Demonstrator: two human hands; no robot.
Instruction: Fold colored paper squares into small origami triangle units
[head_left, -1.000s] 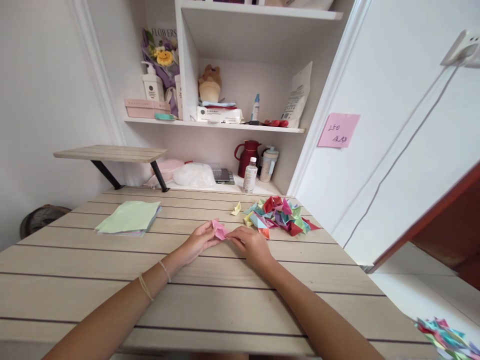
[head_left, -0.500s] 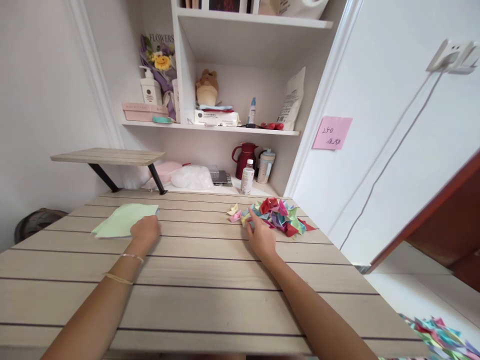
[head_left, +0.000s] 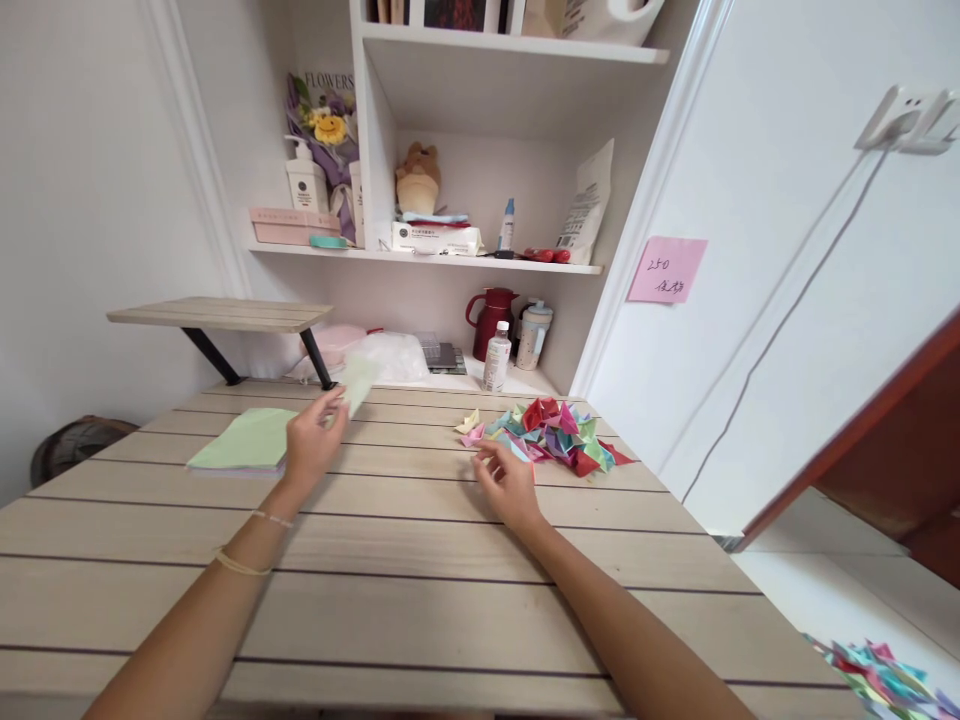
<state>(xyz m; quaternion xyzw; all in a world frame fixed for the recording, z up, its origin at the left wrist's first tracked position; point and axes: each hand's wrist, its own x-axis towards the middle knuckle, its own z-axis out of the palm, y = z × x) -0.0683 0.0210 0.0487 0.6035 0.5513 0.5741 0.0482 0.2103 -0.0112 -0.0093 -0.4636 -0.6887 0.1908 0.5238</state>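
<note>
A pale green sheet of paper [head_left: 359, 384], blurred by motion, is pinched in my left hand [head_left: 315, 440] and lifted off the table. Left of that hand lies a stack of light green paper [head_left: 244, 440], its right edge partly hidden behind the fingers. My right hand [head_left: 504, 485] hovers over the table with curled fingers apart and nothing between them. Just behind it is a heap of colourful folded paper pieces [head_left: 559, 432]. At the heap's left edge sit a small yellow paper boat [head_left: 469, 421] and a pink one [head_left: 473, 436].
A raised wooden shelf [head_left: 225, 312] on black legs stands at the back left. A bottle [head_left: 496, 358], a red jug [head_left: 491, 322] and a tumbler [head_left: 533, 337] stand behind the table. More folded paper [head_left: 889, 675] lies low at the right.
My left hand has moved right from the stack, lifting a green sheet. My right hand has drawn slightly back and left from the folded pieces, its fingers now curled.
</note>
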